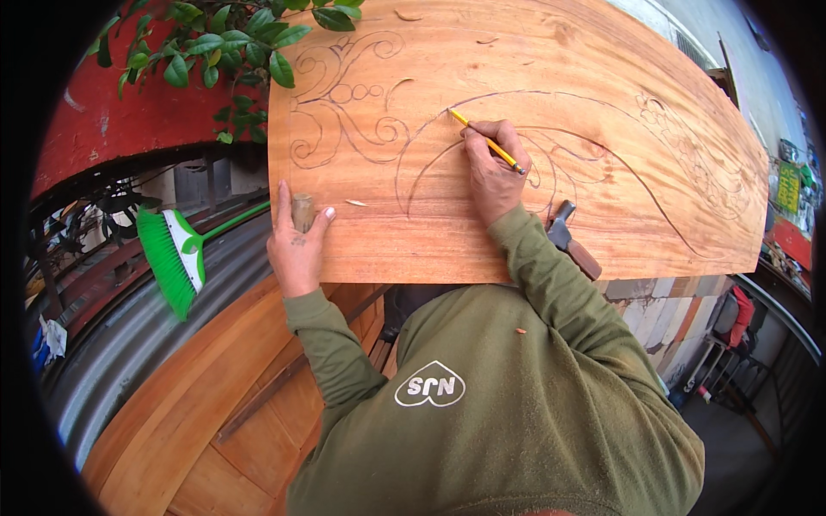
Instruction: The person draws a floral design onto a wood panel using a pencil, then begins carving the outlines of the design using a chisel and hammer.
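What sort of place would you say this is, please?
Probably an outdoor woodworking spot: a wooden board bearing drawn scrolls, a held yellow pencil, and leafy branches overlapping the board's corner.

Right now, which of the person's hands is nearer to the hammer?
The right. The right hand, gripping a yellow pencil, is above and left of the hammer in view; the left hand is farther off, at the board's left end.

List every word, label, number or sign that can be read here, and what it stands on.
Olive shirt: legible white lettering inside a heart outline, not copied here.
Yellow-green sign, far right: too small and blurred to read.
Yellow pencil: no readable text.
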`<state>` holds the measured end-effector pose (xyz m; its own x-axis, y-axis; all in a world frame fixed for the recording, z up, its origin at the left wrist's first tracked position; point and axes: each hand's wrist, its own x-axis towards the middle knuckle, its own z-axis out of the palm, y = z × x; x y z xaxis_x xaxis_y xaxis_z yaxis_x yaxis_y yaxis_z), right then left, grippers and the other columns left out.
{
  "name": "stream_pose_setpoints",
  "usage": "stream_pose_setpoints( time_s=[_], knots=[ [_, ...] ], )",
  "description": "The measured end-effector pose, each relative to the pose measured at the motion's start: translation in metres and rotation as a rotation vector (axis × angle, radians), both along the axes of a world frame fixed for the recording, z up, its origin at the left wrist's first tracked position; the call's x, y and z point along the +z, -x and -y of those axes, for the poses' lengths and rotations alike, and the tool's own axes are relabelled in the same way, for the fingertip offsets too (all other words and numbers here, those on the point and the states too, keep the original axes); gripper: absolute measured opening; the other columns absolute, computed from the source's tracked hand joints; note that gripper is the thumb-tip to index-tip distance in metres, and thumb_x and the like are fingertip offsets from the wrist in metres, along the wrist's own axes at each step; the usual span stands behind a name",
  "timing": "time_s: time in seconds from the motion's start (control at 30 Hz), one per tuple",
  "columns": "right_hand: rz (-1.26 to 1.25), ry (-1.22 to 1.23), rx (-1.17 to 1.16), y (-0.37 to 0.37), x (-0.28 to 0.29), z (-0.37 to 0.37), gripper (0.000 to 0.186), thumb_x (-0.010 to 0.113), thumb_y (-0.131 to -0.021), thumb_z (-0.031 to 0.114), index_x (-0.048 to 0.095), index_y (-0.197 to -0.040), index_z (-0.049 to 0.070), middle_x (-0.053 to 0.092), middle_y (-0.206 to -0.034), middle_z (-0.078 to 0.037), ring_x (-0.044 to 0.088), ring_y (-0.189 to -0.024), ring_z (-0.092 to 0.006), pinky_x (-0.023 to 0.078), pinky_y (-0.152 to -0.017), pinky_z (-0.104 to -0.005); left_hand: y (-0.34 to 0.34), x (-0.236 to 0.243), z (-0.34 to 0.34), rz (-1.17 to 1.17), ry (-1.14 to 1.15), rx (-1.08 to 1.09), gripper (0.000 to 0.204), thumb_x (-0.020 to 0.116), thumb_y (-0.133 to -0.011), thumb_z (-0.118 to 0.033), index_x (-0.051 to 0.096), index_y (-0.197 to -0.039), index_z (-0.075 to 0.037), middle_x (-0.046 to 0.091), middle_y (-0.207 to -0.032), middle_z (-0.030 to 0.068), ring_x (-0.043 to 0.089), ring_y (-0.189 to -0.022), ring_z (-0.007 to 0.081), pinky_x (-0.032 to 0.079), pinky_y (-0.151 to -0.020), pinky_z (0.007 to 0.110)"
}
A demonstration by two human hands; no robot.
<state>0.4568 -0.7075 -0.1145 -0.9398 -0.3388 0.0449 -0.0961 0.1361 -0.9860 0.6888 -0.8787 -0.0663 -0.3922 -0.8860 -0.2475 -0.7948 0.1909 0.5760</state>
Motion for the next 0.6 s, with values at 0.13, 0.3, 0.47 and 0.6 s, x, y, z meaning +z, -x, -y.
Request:
stream_pose_setpoints(
  time_s=[0.13,0.3,0.47,0.6],
  knots=[
    [-0.007,0.041,-0.07,0.0,-0.003,0.001,0.008,0.073,-0.093,0.007,0.069,-0.097,0.0,0.068,-0.077,-0.007,0.06,-0.068,-0.0108,0.049,-0.061,-0.0278,0.0,0.0,0.0,0.012,-0.008,-0.001,0.089,0.088,-0.079,-0.03,0.047,-0.157,-0.014,0.068,-0.132,0.0258,0.07,-0.115,0.038,0.055,-0.096,0.043],
    [-0.018,0.036,-0.072,0.001,-0.003,0.0,0.008,0.073,-0.092,0.006,0.069,-0.096,0.0,0.069,-0.078,-0.008,0.061,-0.068,-0.0123,0.05,-0.061,-0.0284,-0.01,-0.014,0.004,-0.001,0.11,-0.05,0.087,0.09,-0.08,-0.028,0.049,-0.157,-0.018,0.075,-0.119,0.0174,0.069,-0.079,0.0185,0.057,-0.068,0.034],
    [-0.068,-0.004,0.018,0.001,0.0,-0.001,0.007,0.073,-0.091,0.005,0.069,-0.094,0.0,0.069,-0.078,-0.009,0.064,-0.069,-0.0133,0.052,-0.063,-0.0289,-0.002,-0.003,0.001,-0.003,0.017,-0.019,0.089,0.088,-0.08,-0.03,0.047,-0.157,-0.012,0.067,-0.133,0.027,0.069,-0.117,0.0396,0.055,-0.097,0.043],
    [-0.11,0.0,0.031,0.0,0.002,0.0,0.007,0.073,-0.09,0.005,0.068,-0.093,0.0,0.07,-0.078,-0.009,0.064,-0.069,-0.0137,0.053,-0.063,-0.0292,0.0,0.002,0.0,0.007,-0.025,0.009,0.089,0.088,-0.08,-0.03,0.047,-0.157,-0.013,0.067,-0.133,0.0272,0.069,-0.118,0.0396,0.055,-0.098,0.043]
  ],
)
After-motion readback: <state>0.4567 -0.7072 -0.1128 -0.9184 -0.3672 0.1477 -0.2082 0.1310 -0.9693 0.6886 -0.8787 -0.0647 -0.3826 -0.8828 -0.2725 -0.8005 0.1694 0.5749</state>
